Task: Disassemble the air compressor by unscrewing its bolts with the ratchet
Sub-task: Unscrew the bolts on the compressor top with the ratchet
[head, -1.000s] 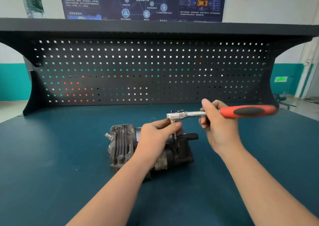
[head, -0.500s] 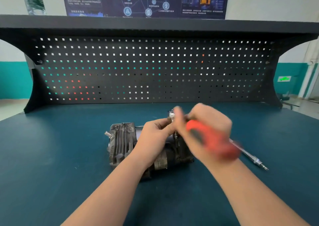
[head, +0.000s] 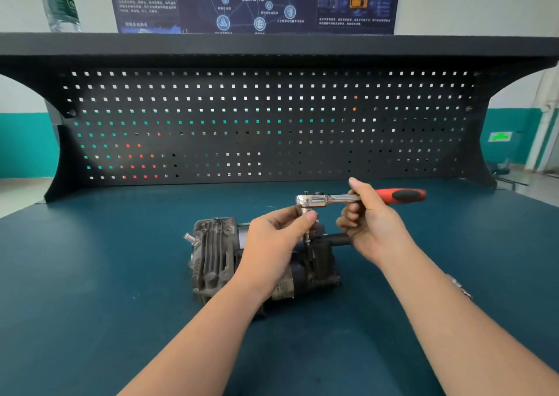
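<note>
the air compressor [head: 260,259] lies on the desk [head: 90,274]. the ratchet [head: 357,197] runs level, handle rightward, in the right hand [head: 369,223]; left hand [head: 278,238] fingers [head: 308,215] pinch its upright extension under the head.

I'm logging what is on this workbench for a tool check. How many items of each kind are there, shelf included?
Air compressor: 1
Ratchet: 1, held by the right hand, with the left hand at its head
Loose metal bit by the right forearm, partly hidden: 1
Water bottle on the shelf: 1
Total: 4
</note>
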